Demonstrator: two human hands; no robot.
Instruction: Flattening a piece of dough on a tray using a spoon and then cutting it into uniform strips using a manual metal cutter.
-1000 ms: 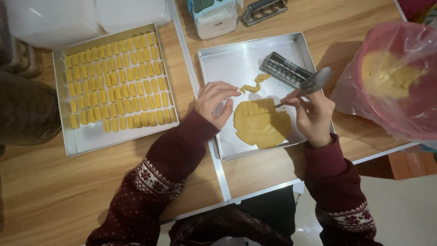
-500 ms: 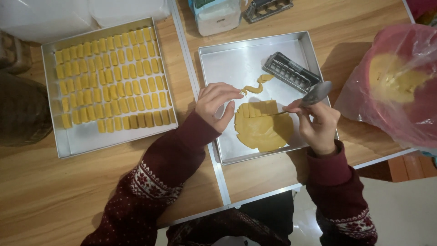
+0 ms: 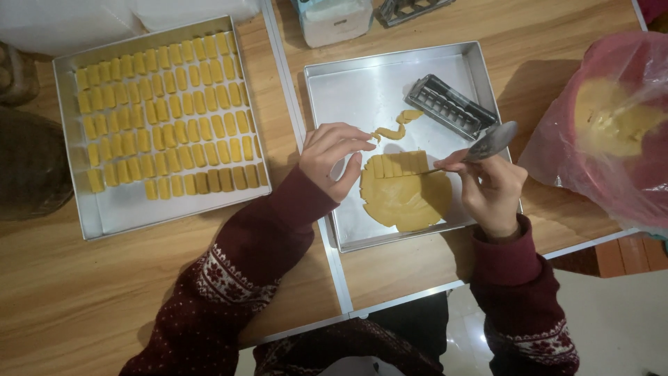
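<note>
A flat sheet of yellow dough (image 3: 406, 198) lies in the right metal tray (image 3: 348, 90), its upper part cut into short strips. My left hand (image 3: 332, 157) hovers at the dough's left edge, fingertips pinched at a thin curled scrap of dough (image 3: 391, 131). A metal spoon (image 3: 488, 143) is held by my right hand (image 3: 487, 186), with its handle end touching the cut strips and its bowl pointing away to the right. Beyond the dough in the same tray rests a ridged metal cutter (image 3: 450, 106).
The left metal tray (image 3: 111, 216) holds several rows of cut dough pieces (image 3: 163, 111). A pink plastic bag with yellow dough (image 3: 612, 125) sits at the right. A white container (image 3: 331, 19) and another metal tool (image 3: 410, 8) stand at the far edge. Wooden tables carry everything.
My left hand has shifted slightly to the scrap above the dough sheet. The right hand with the spoon has stayed at the strips.
</note>
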